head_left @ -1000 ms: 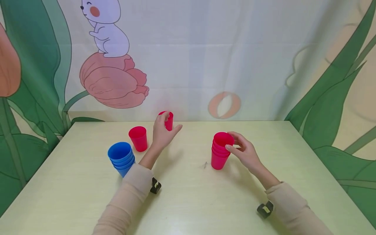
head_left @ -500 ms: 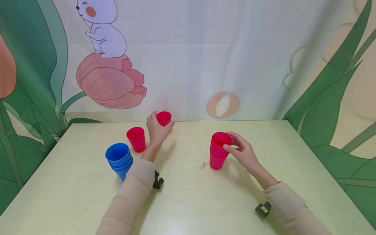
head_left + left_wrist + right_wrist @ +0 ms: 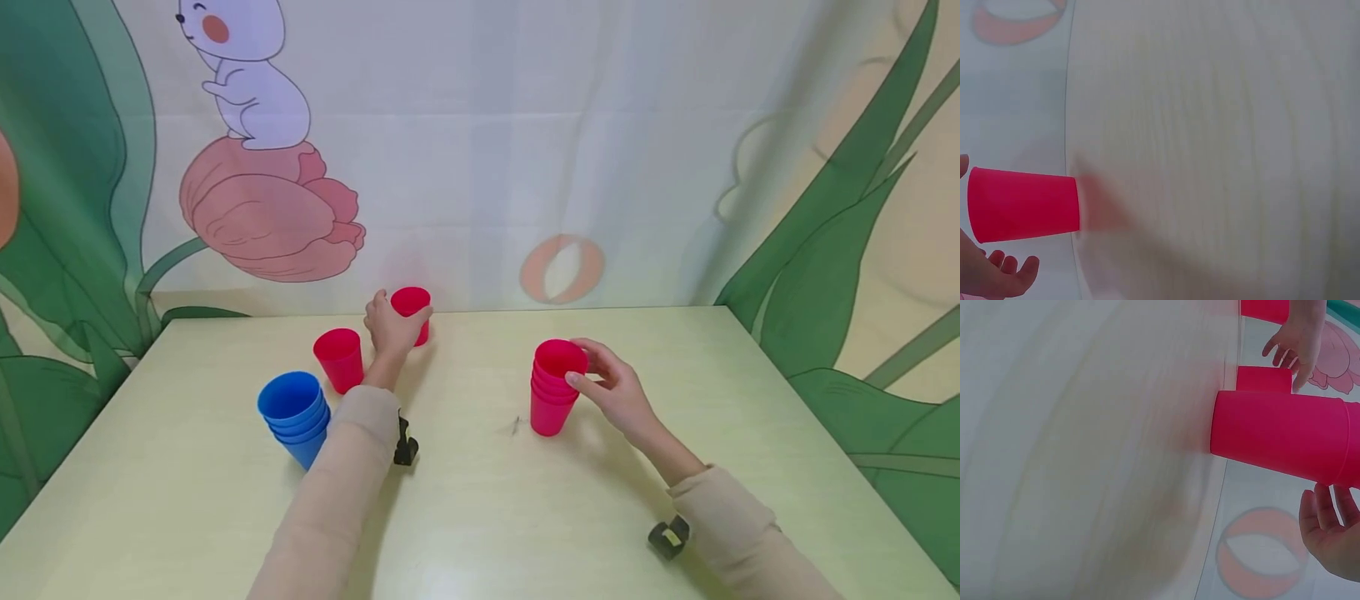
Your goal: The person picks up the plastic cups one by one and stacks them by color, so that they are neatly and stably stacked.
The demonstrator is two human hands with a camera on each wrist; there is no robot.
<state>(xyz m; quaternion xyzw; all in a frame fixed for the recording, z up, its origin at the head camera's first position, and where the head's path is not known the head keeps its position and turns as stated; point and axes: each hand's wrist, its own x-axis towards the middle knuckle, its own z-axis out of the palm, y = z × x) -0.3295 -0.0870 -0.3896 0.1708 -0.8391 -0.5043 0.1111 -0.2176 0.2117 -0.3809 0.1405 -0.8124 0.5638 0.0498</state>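
In the head view, my left hand point(image 3: 392, 331) reaches around a single red cup point(image 3: 422, 333) near the table's back edge, thumb on its right and fingers on its left. The left wrist view shows that upright cup point(image 3: 1025, 205) with a gap between it and the loosely bent fingers point(image 3: 1017, 278). My right hand point(image 3: 619, 395) holds a stack of nested red cups point(image 3: 551, 410) by the upper right side, thumb at the near rim and fingers behind. This stack stands upright on the table. Another red cup point(image 3: 341, 364) stands left of my left hand.
Nested blue cups point(image 3: 292, 402) stand at the left, beside my left sleeve point(image 3: 330, 483). The pale table point(image 3: 480, 517) ends at a printed curtain point(image 3: 450, 167) just behind the far red cup. A dark mark point(image 3: 516, 425) lies left of the red stack.
My left hand has come in from over the far red cup to its near left side, thumb and fingers now astride it. The right hand stays at its stack. The head view has shifted slightly.
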